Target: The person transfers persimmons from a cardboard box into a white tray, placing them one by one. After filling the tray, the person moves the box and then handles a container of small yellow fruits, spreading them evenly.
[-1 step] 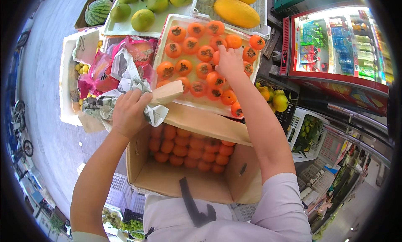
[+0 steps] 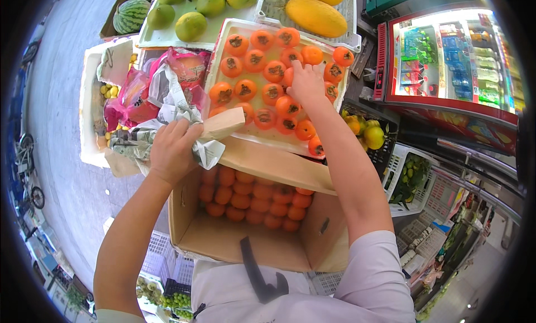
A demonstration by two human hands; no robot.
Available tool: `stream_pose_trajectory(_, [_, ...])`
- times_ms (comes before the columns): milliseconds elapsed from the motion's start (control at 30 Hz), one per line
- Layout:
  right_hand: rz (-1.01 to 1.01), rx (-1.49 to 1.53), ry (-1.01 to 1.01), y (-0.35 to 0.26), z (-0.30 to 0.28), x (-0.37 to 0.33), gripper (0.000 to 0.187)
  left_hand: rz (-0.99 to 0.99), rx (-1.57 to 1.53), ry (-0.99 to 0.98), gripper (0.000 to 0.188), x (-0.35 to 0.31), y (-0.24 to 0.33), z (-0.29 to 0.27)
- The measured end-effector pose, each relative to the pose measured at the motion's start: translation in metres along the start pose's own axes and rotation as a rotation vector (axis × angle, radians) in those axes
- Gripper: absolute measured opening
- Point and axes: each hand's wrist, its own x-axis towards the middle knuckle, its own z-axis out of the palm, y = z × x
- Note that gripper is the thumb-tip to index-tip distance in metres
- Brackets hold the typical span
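The right hand (image 2: 307, 84) reaches over a shallow white tray (image 2: 244, 31) of persimmons (image 2: 254, 61), fingertips at one; whether they grasp it cannot be told. The left hand (image 2: 175, 145) clutches crumpled, creased paper (image 2: 207, 152). Pressing too hard could bruise the smooth, round persimmons; a nudge could roll them. More orange fruit (image 2: 240, 201) fills part of a stiff cardboard box (image 2: 240, 242).

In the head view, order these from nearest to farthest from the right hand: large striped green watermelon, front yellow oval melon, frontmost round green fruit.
From the right hand:
1. Front yellow oval melon: just beyond the hand.
2. Frontmost round green fruit: off to the left.
3. Large striped green watermelon: farthest left.
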Motion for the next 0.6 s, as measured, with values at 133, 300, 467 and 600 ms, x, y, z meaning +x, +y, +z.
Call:
stream_pose_trajectory(133, [0.054, -0.021, -0.03, 0.002, 0.005, 0.003, 0.074, 0.017, -0.011, 0.011, 0.038, 0.002, 0.002, 0.001])
stream_pose_trajectory(300, [0.125, 0.127, 0.111, 0.0, -0.031, -0.025, 0.073, 0.019, -0.011, 0.023, 0.034, 0.006, 0.006, 0.001])
stream_pose_trajectory(467, [-0.025, 1.731, 0.029, -0.053, -0.135, -0.15, 0.052, -0.036, 0.012, -0.014, 0.035, -0.014, -0.01, 0.001])
stream_pose_trajectory(600, [-0.34, 1.746, -0.641, -0.056, -0.112, -0.274, 0.029, 0.04, 0.009, 0.024, 0.037, 0.001, -0.004, 0.004])
